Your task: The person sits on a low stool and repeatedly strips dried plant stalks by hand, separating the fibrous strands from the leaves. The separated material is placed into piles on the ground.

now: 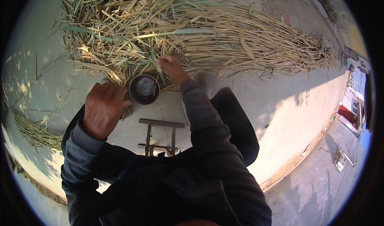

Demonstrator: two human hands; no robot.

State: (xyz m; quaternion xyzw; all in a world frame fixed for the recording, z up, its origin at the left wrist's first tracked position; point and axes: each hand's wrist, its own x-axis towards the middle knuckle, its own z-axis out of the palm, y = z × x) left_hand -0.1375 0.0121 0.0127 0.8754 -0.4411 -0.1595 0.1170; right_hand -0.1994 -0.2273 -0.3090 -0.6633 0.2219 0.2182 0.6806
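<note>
Hands apart: the left hand (105, 112), fingers bent, is just left of a round, dark bowl (139, 99); the right hand (172, 68), curled, reaches the dry, slender stalks (200, 46) heaped far. Whether either grips anything, can't tell!

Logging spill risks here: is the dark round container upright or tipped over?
Upright: the dark round container shows its open mouth facing up. Whether it holds liquid, I cannot tell.
</note>
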